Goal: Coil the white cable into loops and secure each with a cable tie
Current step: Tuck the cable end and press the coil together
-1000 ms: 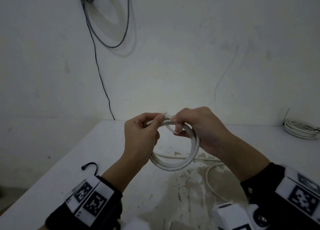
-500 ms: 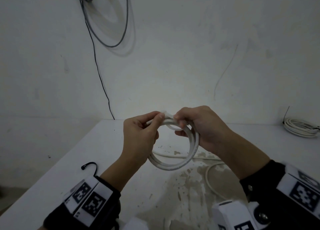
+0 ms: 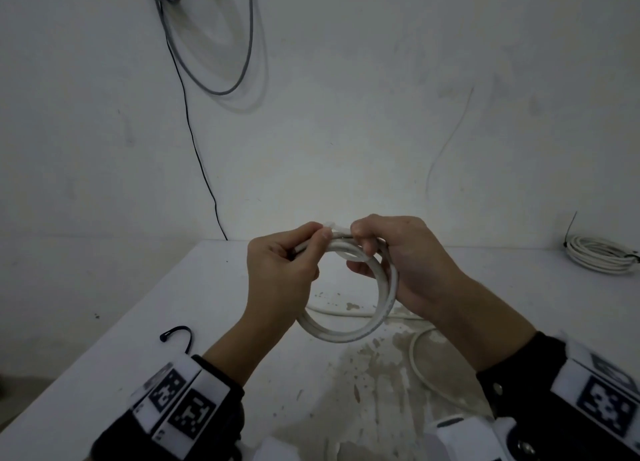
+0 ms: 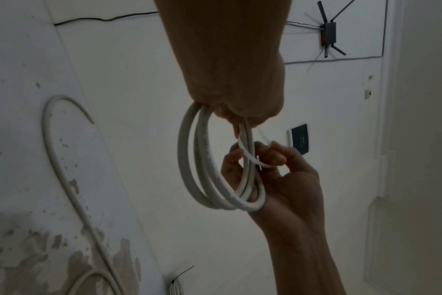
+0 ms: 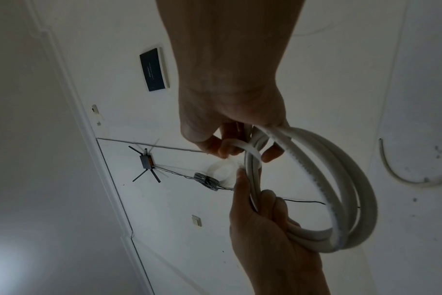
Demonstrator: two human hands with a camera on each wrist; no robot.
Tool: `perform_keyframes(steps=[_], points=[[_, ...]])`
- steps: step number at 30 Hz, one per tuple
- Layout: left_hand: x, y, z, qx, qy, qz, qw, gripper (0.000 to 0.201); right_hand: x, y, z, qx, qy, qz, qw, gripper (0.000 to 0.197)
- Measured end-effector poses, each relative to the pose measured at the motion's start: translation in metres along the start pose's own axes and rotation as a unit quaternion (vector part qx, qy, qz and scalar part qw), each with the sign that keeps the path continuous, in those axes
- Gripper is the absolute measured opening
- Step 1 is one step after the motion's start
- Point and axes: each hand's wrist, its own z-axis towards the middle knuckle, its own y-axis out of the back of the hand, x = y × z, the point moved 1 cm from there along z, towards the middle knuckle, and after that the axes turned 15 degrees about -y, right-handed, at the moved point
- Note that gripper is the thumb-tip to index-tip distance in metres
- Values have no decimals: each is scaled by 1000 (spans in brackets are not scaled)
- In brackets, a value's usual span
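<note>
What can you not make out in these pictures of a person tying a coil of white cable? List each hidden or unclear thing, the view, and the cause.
- Cable tie head: whether the tail is threaded is hidden by the right hand and left hand fingers in every view.
- White cable free end: head view, runs behind the right forearm.
- Second coil: head view, cut by the right edge.
- Dark wall panel text: right wrist view, too small.

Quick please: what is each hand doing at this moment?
Left hand: grips the coil, pinches the tie.
Right hand: grips the coil, pinches the tie.
</note>
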Motion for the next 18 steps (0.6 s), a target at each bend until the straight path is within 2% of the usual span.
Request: perform_keyframes(steps=[7,10,18], points=[[5,4,1,-4,-25,7,1000,13,-2,-3,-1,7,22,4,1000,44],[5,3,1,10,-55,26,998,15,-4,-5,-1,-15,44,-19,999,46],[-3,3,0,28,-94,37,994,14,1,-3,-2,-15,28,-47,998,42]])
